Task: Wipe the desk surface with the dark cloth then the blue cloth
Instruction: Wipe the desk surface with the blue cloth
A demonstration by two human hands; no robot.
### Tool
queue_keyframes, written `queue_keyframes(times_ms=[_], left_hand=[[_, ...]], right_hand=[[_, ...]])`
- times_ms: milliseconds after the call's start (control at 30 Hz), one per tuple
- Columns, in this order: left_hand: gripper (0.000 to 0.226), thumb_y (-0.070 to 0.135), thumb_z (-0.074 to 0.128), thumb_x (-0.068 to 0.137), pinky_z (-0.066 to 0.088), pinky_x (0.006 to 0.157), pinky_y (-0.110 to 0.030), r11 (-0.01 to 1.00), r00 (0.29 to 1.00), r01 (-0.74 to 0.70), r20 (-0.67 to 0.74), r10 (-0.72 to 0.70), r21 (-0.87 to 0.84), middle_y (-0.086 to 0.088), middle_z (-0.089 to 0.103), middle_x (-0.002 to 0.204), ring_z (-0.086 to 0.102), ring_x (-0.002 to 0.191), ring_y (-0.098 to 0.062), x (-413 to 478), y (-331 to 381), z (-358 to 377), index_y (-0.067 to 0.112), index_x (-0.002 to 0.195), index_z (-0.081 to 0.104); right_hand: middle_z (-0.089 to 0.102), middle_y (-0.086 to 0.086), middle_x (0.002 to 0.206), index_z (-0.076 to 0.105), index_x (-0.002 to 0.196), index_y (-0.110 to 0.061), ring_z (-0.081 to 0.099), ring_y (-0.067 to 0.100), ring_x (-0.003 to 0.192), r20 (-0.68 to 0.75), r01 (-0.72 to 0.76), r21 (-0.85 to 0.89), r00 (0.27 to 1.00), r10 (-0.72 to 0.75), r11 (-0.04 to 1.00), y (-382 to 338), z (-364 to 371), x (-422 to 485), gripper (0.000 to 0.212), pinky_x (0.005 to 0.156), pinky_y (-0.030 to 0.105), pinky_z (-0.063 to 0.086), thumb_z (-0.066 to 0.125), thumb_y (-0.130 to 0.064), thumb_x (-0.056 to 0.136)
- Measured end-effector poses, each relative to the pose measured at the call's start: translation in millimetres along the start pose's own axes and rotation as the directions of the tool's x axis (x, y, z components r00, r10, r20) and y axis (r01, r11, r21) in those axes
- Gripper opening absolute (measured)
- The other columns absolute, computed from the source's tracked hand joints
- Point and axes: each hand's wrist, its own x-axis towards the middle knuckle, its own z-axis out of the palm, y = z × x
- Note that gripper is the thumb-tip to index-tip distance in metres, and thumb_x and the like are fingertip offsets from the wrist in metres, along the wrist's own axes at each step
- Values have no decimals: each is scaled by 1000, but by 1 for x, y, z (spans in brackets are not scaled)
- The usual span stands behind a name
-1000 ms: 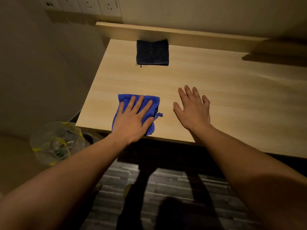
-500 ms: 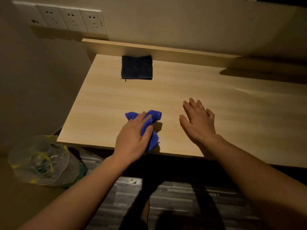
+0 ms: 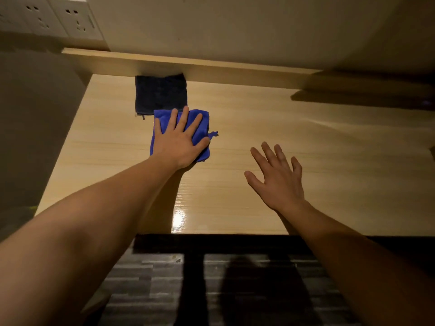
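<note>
My left hand (image 3: 180, 140) presses flat on the blue cloth (image 3: 202, 121), fingers spread, on the light wooden desk (image 3: 294, 149). The blue cloth's far edge touches the near edge of the dark cloth (image 3: 161, 94), which lies folded square against the desk's raised back rail. My right hand (image 3: 279, 177) hovers just above the desk to the right, palm down, fingers apart, holding nothing.
A raised wooden rail (image 3: 211, 69) runs along the desk's back under the wall. Wall sockets (image 3: 54, 17) sit at the upper left. A side wall (image 3: 35, 128) bounds the desk's left edge. Dark plank floor (image 3: 211, 290) lies below the front edge.
My left hand has pushed the blue cloth from the front edge toward the back, up to the dark cloth, and flattened it from a bunch. My right hand stayed open over the desk.
</note>
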Motion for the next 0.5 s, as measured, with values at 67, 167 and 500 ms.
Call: queue_keyframes(times_ms=[67, 167, 500], left_hand=[[84, 84, 3, 96, -5, 124, -71, 1000, 1000, 12, 18, -12, 17, 1, -11, 179, -9, 164, -29, 1, 1, -1, 43, 168, -3], [83, 84, 2, 95, -4, 123, -74, 999, 999, 9, 40, -11, 33, 1, -10, 179, -9, 164, -31, -5, 3, -2, 44, 168, -3], [81, 81, 1, 96, -5, 127, -66, 1000, 998, -22, 55, 22, 8, 3, -12, 178, -11, 164, -27, -72, 17, 14, 43, 168, -5]], right_hand=[[4, -13, 174, 10, 162, -49, -6, 14, 160, -3, 2, -5, 1000, -2, 1000, 0, 1, 0, 72, 123, 58, 6, 17, -79, 97], [6, -13, 174, 12, 162, -49, -4, 14, 160, -12, 0, 7, 1000, 0, 1000, 1, 2, 0, 72, 123, 57, 7, 19, -78, 97], [10, -11, 174, 15, 162, -48, 0, 16, 160, -32, 7, 24, 999, -6, 1000, 1, 8, 3, 72, 122, 57, 7, 19, -79, 96]])
